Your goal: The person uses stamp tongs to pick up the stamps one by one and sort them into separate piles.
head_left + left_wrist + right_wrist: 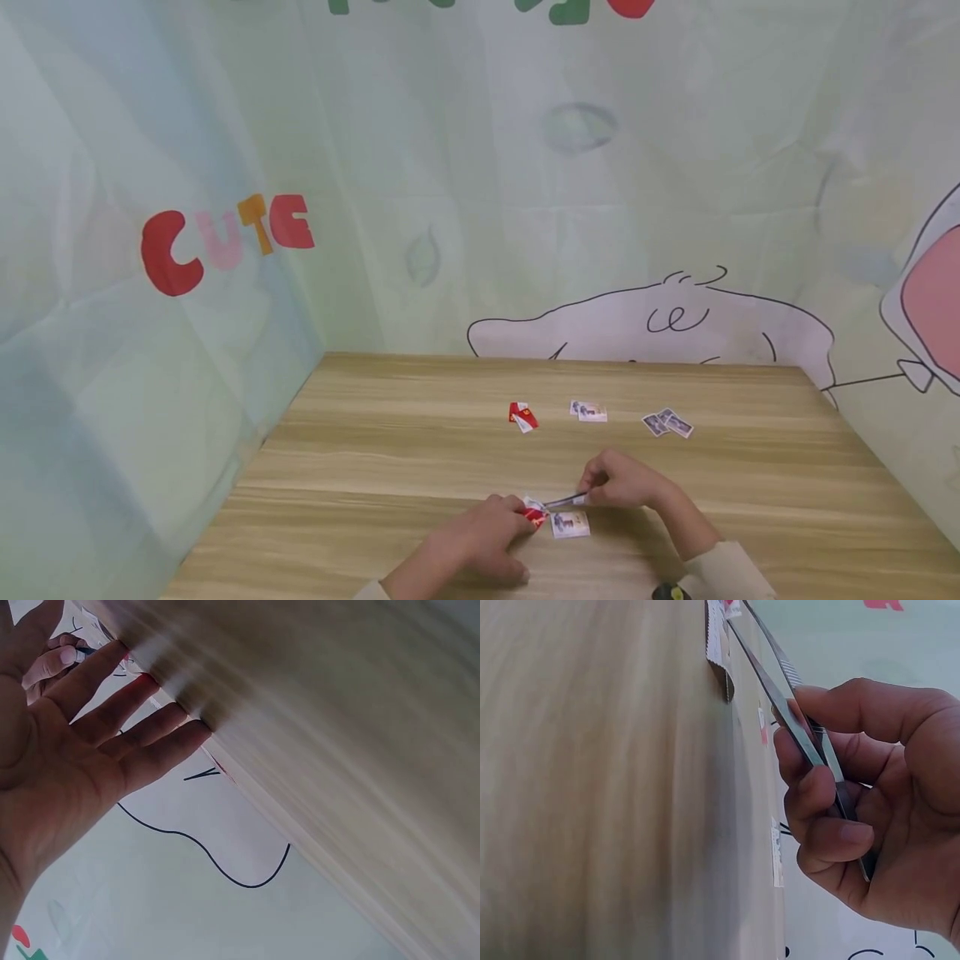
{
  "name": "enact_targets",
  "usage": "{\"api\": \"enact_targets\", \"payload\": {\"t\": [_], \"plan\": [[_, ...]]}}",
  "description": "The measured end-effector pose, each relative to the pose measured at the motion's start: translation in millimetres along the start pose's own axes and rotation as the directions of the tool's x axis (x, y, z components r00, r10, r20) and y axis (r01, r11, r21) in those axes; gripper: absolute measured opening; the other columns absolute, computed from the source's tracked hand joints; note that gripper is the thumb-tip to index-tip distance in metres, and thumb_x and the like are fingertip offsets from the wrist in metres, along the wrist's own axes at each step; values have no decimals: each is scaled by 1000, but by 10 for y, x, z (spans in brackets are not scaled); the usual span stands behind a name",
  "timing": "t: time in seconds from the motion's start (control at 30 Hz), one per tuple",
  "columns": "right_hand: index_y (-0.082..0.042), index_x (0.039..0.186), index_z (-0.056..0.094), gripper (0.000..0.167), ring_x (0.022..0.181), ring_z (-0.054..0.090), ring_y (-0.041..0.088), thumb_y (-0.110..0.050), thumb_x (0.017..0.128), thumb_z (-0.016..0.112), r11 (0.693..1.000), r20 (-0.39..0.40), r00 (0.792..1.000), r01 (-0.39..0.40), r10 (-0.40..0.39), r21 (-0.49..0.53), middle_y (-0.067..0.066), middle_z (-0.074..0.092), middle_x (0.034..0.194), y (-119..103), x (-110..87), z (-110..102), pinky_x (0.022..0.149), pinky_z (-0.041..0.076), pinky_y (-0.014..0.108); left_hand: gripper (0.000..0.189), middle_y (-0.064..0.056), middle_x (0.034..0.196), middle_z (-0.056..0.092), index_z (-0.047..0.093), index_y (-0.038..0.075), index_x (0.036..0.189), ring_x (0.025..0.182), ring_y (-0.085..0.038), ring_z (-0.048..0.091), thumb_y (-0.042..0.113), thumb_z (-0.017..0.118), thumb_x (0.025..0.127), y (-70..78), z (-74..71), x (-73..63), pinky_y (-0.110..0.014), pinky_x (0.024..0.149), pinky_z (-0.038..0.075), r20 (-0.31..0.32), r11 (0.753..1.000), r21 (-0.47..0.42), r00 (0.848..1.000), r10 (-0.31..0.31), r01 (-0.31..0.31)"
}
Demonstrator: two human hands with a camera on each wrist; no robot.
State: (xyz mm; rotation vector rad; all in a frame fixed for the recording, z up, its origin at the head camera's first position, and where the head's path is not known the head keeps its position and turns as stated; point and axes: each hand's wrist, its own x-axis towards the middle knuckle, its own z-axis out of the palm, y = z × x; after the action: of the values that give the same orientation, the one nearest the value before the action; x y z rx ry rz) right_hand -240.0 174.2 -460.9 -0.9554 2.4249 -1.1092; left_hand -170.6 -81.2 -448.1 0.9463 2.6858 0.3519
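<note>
My right hand (622,482) holds metal tweezers (562,501), pinched between thumb and fingers, pointing left toward my left hand (487,533). In the right wrist view the two tips of the tweezers (780,701) stand slightly apart beside a curled stamp (718,649) with a perforated edge. My left fingers are stretched out, fingertips resting on the table at a red and white stamp (535,517); they partly cover it. The tweezer tips reach its right edge. Just right of it lies a pale stamp (570,525) with a dark printed picture, below the tweezers.
Farther back on the wooden table (390,467) lie three small groups: red and white stamps (525,416), pale stamps (592,412) and grey-purple stamps (678,423). A printed cloth backdrop (450,183) hangs behind the table and along its left side.
</note>
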Motion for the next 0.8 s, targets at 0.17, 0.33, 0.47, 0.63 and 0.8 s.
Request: {"api": "enact_targets", "payload": {"t": [0.17, 0.33, 0.47, 0.63, 0.8], "plan": [[-3, 77, 67, 12, 58, 51, 5, 5, 70, 62, 1000, -8, 1000, 28, -28, -4, -6, 60, 67, -33, 18, 20, 56, 46, 24, 48, 7, 116, 50, 66, 22, 114, 100, -9, 45, 36, 77, 70, 3, -4, 9, -29, 87, 42, 4, 1000, -2, 1000, -4, 4], [-5, 74, 65, 15, 56, 47, 3, 7, 69, 59, 999, -4, 1000, 26, -26, -31, -8, 56, 64, -41, 24, 24, 52, 43, 23, 47, 4, 119, 48, 65, 25, 113, 101, -10, 45, 35, 77, 69, 7, -7, 9, -30, 86, 43, 6, 999, -25, 1000, -23, 24], [-6, 74, 65, 14, 56, 47, 3, 6, 69, 58, 999, -3, 999, 32, -32, -40, -9, 56, 64, -37, 21, 10, 52, 43, 23, 47, 2, 123, 47, 65, 26, 115, 103, -11, 44, 34, 77, 70, 12, -15, 5, -32, 88, 43, 13, 997, -50, 999, -50, 50], [-6, 75, 65, 15, 57, 48, 6, 6, 69, 58, 999, -23, 999, 26, -27, -36, -8, 56, 65, -34, -12, -8, 53, 43, 24, 47, 1, 121, 48, 64, 26, 114, 102, -12, 46, 38, 77, 71, 30, -19, -10, -33, 86, 44, 18, 998, -42, 999, -39, 40], [-8, 76, 64, 16, 59, 49, 8, 6, 70, 59, 999, -63, 998, -2, 0, -34, -6, 56, 65, -27, -45, -29, 56, 43, 26, 49, -1, 121, 49, 64, 23, 117, 105, -13, 47, 41, 76, 73, 47, -34, -43, -33, 87, 44, 6, 1000, -16, 1000, -3, 3]]}}
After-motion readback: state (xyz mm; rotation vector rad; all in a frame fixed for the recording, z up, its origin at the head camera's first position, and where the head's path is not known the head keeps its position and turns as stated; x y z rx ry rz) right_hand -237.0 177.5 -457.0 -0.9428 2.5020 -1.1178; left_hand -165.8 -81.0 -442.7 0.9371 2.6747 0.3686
